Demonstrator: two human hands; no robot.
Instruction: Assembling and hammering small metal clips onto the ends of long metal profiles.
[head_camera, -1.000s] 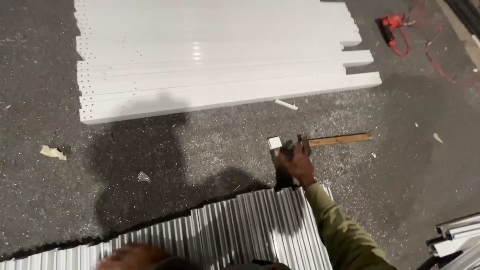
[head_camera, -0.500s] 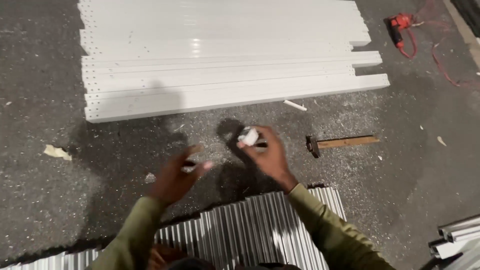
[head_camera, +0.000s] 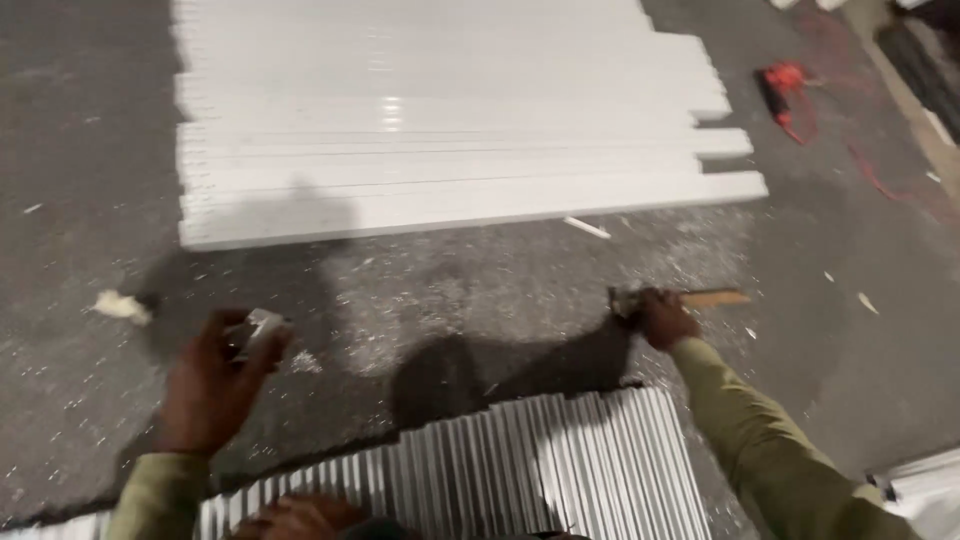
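Hammer (head_camera: 680, 299) first: my right hand (head_camera: 664, 318) is on it down on the floor, fingers wrapped at the dark head end, the pale wooden handle pointing away to the right. Closed on it, I'd say, though the frame is blurred. My left hand (head_camera: 215, 375) is up off the ground, well apart from the right, pinching a small white piece (head_camera: 258, 327) between thumb and fingers; I can't tell what it is.

Judging progress: the hammer is gripped but not lifted, and the corrugated sheet (head_camera: 520, 465) right below me carries no fastener I can make out, so any striking work looks not yet begun here. That's a judgement, not a thing seen.

Materials now. The sheet is ribbed metal, dull silver, its ridges running away from me, the far edge ragged against the floor (head_camera: 450, 300). The floor is rough dark asphalt, speckled with pale chips and dust. Further out lies a stack of long white panels (head_camera: 450, 130), flat, glossy, square-ended, stepped at the right. A crumpled pale scrap (head_camera: 118, 306) sits left of my left hand; a red power tool (head_camera: 785, 88) with its red cord lies far right.
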